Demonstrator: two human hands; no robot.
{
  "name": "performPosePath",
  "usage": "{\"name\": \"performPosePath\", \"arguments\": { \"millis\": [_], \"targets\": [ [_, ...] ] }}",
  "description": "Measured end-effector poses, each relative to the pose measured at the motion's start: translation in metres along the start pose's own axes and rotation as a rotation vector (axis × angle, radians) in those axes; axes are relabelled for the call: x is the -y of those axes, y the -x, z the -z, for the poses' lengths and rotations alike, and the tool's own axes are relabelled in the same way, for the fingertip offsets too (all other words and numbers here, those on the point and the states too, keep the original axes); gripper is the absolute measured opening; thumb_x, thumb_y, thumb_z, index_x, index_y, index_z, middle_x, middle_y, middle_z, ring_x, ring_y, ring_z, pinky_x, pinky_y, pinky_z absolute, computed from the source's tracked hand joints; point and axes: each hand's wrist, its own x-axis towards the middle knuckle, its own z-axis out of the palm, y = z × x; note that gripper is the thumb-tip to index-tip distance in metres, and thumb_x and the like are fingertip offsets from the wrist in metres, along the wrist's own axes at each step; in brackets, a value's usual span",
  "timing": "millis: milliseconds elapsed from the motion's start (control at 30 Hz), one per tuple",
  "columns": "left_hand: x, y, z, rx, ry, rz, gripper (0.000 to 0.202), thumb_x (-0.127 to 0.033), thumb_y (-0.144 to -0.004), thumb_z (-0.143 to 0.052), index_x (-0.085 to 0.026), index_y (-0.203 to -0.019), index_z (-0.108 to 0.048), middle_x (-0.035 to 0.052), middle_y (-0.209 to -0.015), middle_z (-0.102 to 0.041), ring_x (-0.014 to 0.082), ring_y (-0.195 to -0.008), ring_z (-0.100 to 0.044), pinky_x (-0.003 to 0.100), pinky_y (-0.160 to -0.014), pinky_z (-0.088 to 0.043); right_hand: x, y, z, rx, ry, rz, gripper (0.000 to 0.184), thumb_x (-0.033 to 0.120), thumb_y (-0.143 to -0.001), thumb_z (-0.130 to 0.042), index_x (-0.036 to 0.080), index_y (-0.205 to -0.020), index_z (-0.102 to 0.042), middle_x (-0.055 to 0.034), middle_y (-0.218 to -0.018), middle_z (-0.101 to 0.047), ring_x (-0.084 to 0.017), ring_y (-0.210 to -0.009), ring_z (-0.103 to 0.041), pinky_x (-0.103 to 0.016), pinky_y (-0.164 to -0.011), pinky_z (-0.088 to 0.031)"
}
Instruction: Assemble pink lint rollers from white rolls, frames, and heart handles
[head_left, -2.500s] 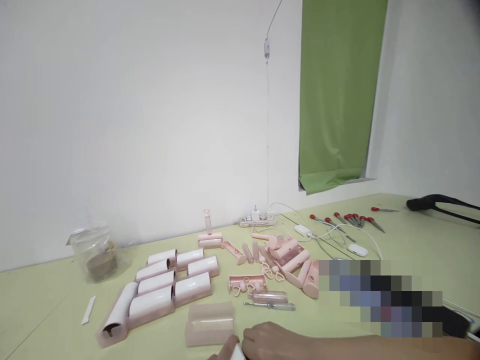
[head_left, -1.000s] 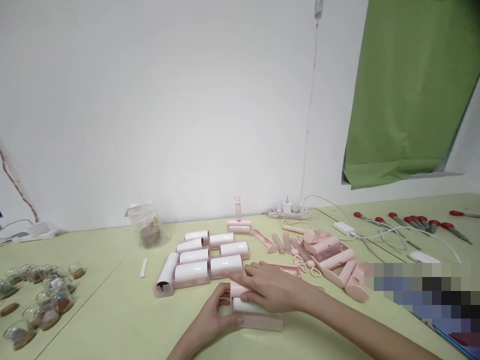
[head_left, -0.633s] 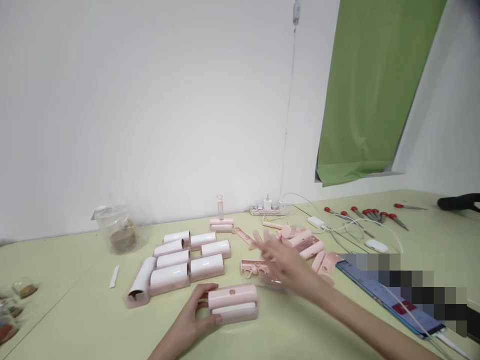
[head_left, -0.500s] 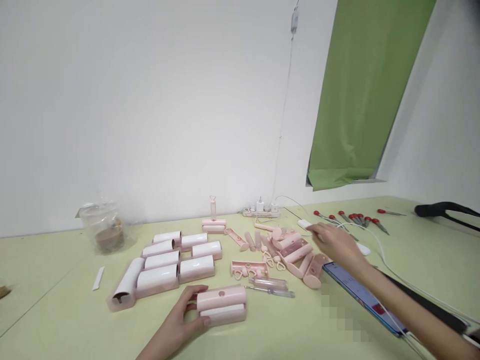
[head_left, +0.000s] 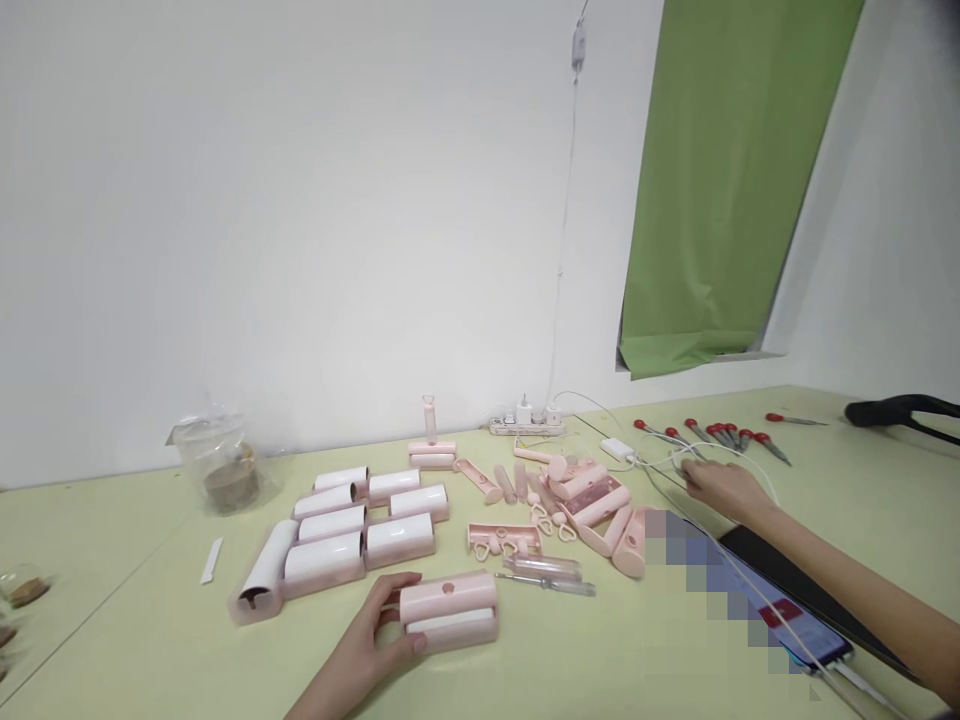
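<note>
Moved farther right since earlier frame with right hand (head_left: 721, 488), past white adapter (head_left: 618, 450) — cannot tell if grasping. Gripping pink lint-roller head (head_left: 457, 598) by left end with left hand (head_left: 369, 628) — on table (head_left: 562, 660), just beside screwdriver (head_left: 568, 586).

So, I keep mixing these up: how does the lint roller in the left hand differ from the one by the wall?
The held lint roller has an open hole in its top; the rear lint roller has an upright handle there. The left hand grips the held one; no hand touches the rear one. Both are pink.
</note>
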Motion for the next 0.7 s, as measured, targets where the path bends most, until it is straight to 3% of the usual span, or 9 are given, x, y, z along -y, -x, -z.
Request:
{"name": "performPosePath", "arguments": {
  "millis": [133, 267, 333, 433, 500, 600, 700],
  "targets": [
    [0.004, -0.002, 0.001, 0.029, 0.000, -0.024, 0.053, -0.044, -0.065, -0.063, -0.022, -0.110, -0.045, 0.0080, -0.115, -0.054, 0.0247, -0.102, -0.052, 0.033, -0.086, -0.041, 0.025, -0.018, 0.009, -0.015, -0.267, -0.104, 0.007, 0.025, -0.072, -0.051, 0.020, -0.067, -0.050, -0.0045, -0.064, -0.058, -0.019, -0.058, -0.057, -0.028, -0.049, -0.033],
    [0.007, -0.003, 0.003, 0.049, -0.004, -0.039, 0.052, -0.043, -0.066, -0.062, -0.022, -0.110, -0.044, 0.0071, -0.118, -0.052, 0.0247, -0.105, -0.050, 0.033, -0.088, -0.040, 0.085, -0.011, 0.000, -0.036, -0.615, -0.163, 0.021, 0.037, -0.081, -0.038, 0.019, -0.083, -0.048, -0.0071, -0.079, -0.062, -0.020, -0.073, -0.062, -0.032, -0.059, -0.048],
    [0.007, -0.002, 0.003, 0.058, -0.008, -0.037, 0.051, -0.041, -0.067, -0.062, -0.022, -0.111, -0.044, 0.0070, -0.118, -0.051, 0.0242, -0.105, -0.050, 0.033, -0.088, -0.040, 0.123, 0.003, -0.005, 0.049, -0.840, -0.160, 0.025, 0.041, -0.082, -0.038, 0.019, -0.083, -0.050, -0.0052, -0.079, -0.063, -0.018, -0.075, -0.063, -0.032, -0.065, -0.051],
    [0.005, -0.001, 0.002, 0.070, -0.004, -0.041, 0.050, -0.038, -0.069, -0.061, -0.021, -0.112, -0.042, 0.0078, -0.118, -0.050, 0.0233, -0.105, -0.050, 0.034, -0.090, -0.039, 0.175, 0.029, -0.011, 0.311, -1.493, -0.287, 0.018, 0.037, -0.075, -0.054, 0.020, -0.081, -0.055, -0.0026, -0.085, -0.064, -0.017, -0.084, -0.061, -0.030, -0.077, -0.050],
    [0.004, 0.001, 0.001, 0.059, -0.004, -0.048, 0.049, -0.036, -0.070, -0.061, -0.021, -0.112, -0.042, 0.0077, -0.117, -0.051, 0.0228, -0.105, -0.049, 0.034, -0.090, -0.038, 0.203, 0.043, -0.015, 0.418, -1.712, -0.362, 0.015, 0.032, -0.072, -0.061, 0.020, -0.080, -0.056, -0.0002, -0.085, -0.065, -0.013, -0.083, -0.060, -0.025, -0.077, -0.049],
    [0.002, 0.002, 0.001, 0.053, -0.011, -0.053, 0.048, -0.033, -0.069, -0.062, -0.020, -0.111, -0.044, 0.0076, -0.116, -0.052, 0.0222, -0.103, -0.050, 0.033, -0.090, -0.038, 0.244, 0.055, -0.022, 0.554, -1.824, -0.370, 0.015, 0.030, -0.072, -0.062, 0.019, -0.080, -0.055, 0.0004, -0.084, -0.065, -0.012, -0.080, -0.060, -0.023, -0.073, -0.048],
    [0.003, 0.001, 0.000, 0.045, -0.015, -0.070, 0.048, -0.033, -0.067, -0.063, -0.020, -0.110, -0.045, 0.0065, -0.117, -0.051, 0.0234, -0.102, -0.051, 0.034, -0.089, -0.038, 0.298, 0.064, -0.031, 0.664, -1.753, -0.253, 0.016, 0.030, -0.072, -0.061, 0.018, -0.077, -0.052, 0.0002, -0.075, -0.064, -0.012, -0.070, -0.060, -0.025, -0.067, -0.047]
  ]
}}
